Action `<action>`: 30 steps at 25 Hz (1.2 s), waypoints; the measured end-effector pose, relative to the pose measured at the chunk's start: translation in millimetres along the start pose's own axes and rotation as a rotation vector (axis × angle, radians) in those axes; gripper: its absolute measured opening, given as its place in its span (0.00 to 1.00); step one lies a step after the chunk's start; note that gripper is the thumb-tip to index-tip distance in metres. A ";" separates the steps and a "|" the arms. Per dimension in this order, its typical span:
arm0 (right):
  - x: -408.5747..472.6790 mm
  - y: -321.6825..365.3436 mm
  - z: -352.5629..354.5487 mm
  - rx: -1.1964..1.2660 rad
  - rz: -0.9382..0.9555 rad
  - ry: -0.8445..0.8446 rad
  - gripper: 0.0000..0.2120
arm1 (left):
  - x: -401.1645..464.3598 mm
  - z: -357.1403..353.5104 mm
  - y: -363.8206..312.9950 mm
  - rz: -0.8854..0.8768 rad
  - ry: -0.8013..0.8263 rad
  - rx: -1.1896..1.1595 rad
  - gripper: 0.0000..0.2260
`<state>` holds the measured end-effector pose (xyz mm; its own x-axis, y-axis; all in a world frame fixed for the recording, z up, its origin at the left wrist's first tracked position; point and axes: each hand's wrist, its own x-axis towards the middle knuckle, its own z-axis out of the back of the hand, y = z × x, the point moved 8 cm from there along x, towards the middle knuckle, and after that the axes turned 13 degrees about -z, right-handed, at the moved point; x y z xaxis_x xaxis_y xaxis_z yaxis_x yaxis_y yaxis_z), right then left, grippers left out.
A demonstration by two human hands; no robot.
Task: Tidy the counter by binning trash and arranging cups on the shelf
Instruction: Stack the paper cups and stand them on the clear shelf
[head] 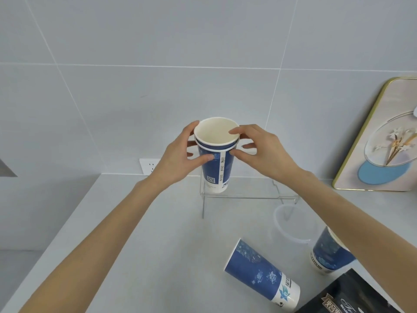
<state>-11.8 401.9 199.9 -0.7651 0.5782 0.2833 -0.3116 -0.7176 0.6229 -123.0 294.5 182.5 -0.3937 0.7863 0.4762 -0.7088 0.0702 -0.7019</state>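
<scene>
Nearest, below the right hand [264,150]: black packet [352,294], toppled blue cup [259,269], a second blue cup [331,256], clear plastic cup [291,224]. Farther off, left hand [180,157] and right hand both closed around nested blue cups [216,159], standing on clear shelf [248,190]. Stacking step underway, probably. Next: release, then reach down-right for another cup.

Large pale grey wall tiles [158,41] with thin white grout lines fill the far side. A white wall socket [147,166] sits low on the wall, just above the light grey table [140,233]. At far right a gold-rimmed decorative panel [383,141] with a flower motif leans against the wall. Light is soft and even
</scene>
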 end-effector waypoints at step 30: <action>104.4 -53.3 -48.4 -0.313 -0.144 0.145 0.34 | 89.6 -16.0 87.0 0.091 0.158 0.361 0.36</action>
<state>-102.3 481.7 161.0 -0.7656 0.6372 0.0887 -0.5621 -0.7297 0.3894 -210.5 380.9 155.6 -0.3900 0.8657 0.3137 -0.8460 -0.2024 -0.4932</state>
